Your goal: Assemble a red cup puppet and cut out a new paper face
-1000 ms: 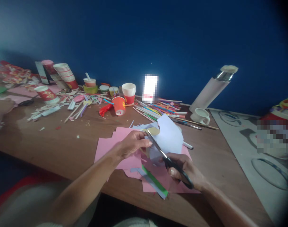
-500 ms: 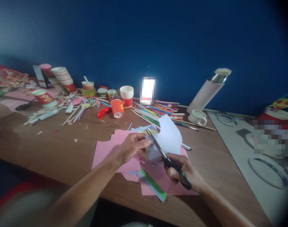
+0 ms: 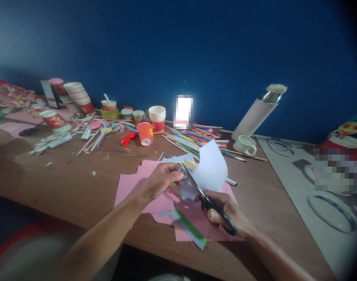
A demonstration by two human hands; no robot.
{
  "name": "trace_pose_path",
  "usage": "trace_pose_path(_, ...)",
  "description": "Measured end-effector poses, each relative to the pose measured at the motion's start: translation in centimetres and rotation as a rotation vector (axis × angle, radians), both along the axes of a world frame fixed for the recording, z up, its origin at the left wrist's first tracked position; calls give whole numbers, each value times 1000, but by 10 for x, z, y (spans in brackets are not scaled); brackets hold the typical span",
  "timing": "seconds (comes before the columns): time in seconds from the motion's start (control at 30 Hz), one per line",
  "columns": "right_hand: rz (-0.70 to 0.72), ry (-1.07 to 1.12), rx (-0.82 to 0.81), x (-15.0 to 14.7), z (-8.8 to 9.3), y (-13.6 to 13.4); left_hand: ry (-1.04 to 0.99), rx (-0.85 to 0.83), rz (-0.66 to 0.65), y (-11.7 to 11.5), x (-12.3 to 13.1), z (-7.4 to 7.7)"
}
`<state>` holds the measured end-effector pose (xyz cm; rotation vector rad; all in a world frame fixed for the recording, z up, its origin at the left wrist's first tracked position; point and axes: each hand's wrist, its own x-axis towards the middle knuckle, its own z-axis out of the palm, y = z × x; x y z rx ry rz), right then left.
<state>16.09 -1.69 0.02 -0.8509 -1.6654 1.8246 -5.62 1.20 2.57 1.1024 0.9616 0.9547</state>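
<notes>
Work piece: white paper point(image 3: 215, 168), faint bluish cast, thin; main part stands tilted up right of the blades, upper corner pointing at the back wall. Edge facing the blades curves inward; a lower flap shows beneath the blades.
Paper location: between the two hands, above the pink sheets point(image 3: 137, 189) near the middle of the wooden table point(image 3: 79, 187).
Left hand: point(image 3: 162, 179) narrow pinch, thumb against forefinger, on the paper's left end, right beside the blade tips. Other fingers mostly hidden.
Right hand: point(image 3: 224, 210) fingers curled round the scissors' handles, thumb on the near side.
Scissors: point(image 3: 197, 187) dark handles, bright metal blades, pointing up-left across the paper. Blades look close together; exact gap too small to tell.
Under the hands: pink sheets overlap, uneven edges. A green strip point(image 3: 191, 228) lies on them with a pale strip point(image 3: 182, 225) alongside.
Right of paper: white marker point(image 3: 231, 182), dark end outward, partly covered by the paper.
Behind paper: loose spread of coloured sticks point(image 3: 202, 136); white mug point(image 3: 245, 145) to their right, tall flask point(image 3: 256, 116) leaning behind it.
Back left: orange cup point(image 3: 145, 134) tipped over next to a red-handled tool point(image 3: 128, 138); upright cup stack point(image 3: 157, 119) just behind.
</notes>
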Motion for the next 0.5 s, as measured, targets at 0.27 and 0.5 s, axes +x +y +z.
trace_pose_path(0.27,2,-29,6,0,3,-2,100,-40,20,-1,2,3)
trace_pose_path(0.5,19,-16,21,-1,1,-2,118,-51,-9,0,1,3)
